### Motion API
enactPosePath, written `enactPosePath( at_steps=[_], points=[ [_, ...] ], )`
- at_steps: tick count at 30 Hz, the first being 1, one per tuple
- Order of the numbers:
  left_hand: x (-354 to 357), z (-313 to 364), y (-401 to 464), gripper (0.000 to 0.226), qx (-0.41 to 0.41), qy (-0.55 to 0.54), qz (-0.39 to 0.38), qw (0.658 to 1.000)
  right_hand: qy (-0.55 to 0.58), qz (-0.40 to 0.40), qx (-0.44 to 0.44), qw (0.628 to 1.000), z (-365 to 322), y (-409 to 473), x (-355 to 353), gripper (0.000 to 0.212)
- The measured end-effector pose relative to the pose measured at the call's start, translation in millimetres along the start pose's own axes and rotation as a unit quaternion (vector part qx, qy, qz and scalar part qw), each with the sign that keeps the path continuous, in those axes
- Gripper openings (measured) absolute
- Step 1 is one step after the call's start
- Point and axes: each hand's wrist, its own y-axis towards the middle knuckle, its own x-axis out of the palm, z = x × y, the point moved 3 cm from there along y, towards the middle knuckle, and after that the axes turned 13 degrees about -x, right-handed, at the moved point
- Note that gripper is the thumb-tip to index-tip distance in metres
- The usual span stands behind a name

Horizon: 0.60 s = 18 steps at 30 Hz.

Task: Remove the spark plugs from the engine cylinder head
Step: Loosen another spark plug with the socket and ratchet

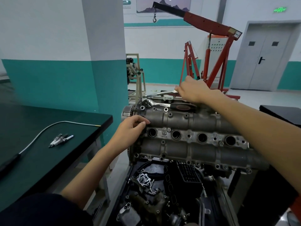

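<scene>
Grey metal, the cylinder head (187,137) sits before us with four round holes. Our left hand (130,129) rests on its left end, fingers loosely bent, holding nothing. Our right hand (193,90) pinches a shiny wrench (164,92) behind it. Spark plugs (60,139) lie on the dark table (48,160), near a bendy tool (40,136).

The right hand (193,90) covers the near end of a chrome tool (164,92), its fingers out of sight. Four plug wells (202,137) sink into darkness. The small items on the counter (48,160) at left are too small to identify.
</scene>
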Motion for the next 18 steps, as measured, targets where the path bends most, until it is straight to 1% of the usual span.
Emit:
enactPosePath(
  at_steps=[2, 4, 6, 7, 9, 11, 13, 14, 15, 16, 18],
  points=[
    [3.9, 4.5, -1.4, 0.017, -0.001, -0.019, -0.007, 1.0, 0.06, 0.046, 0.009, 0.997, 3.3, -19.6, -12.3, 0.039],
    [11.3, 10.1, -4.8, 0.016, 0.001, -0.04, -0.017, 0.999, 0.14, 0.101, 0.015, 0.985, 2.9, -42.3, -21.0, 0.04],
    [20.6, 16.5, -9.9, 0.015, 0.006, -0.058, -0.027, 0.998, 0.245, 0.137, 0.045, 0.959, 0.0, -68.7, -22.8, 0.043],
    [25.1, 19.8, -12.7, 0.015, 0.009, -0.065, -0.031, 0.997, 0.307, 0.144, 0.073, 0.938, -1.5, -83.1, -20.8, 0.045],
    [33.5, 27.0, -19.5, 0.017, 0.014, -0.082, -0.039, 0.996, 0.442, 0.142, 0.126, 0.877, -10.0, -112.4, -11.7, 0.043],
    [43.2, 33.8, -26.9, 0.022, 0.009, -0.106, -0.055, 0.993, 0.567, 0.14, 0.154, 0.797, -23.8, -137.8, 0.4, 0.039],
    [55.1, 38.3, -36.0, 0.024, -0.006, -0.142, -0.083, 0.986, 0.652, 0.145, 0.17, 0.725, -39.7, -157.6, 10.3, 0.038],
    [60.8, 40.5, -40.3, 0.025, -0.013, -0.162, -0.096, 0.982, 0.673, 0.141, 0.17, 0.706, -46.1, -165.4, 14.0, 0.039],
    [65.1, 41.7, -43.7, 0.026, -0.019, -0.181, -0.102, 0.978, 0.677, 0.131, 0.163, 0.706, -50.5, -171.7, 17.2, 0.041],
    [67.5, 42.4, -46.4, 0.027, -0.023, -0.2, -0.1, 0.974, 0.667, 0.117, 0.15, 0.72, -53.0, -177.5, 19.7, 0.042],
    [64.4, 43.6, -48.9, 0.027, -0.024, -0.234, -0.072, 0.969, 0.632, 0.088, 0.125, 0.76, -52.5, -187.9, 21.5, 0.043]
  ],
)
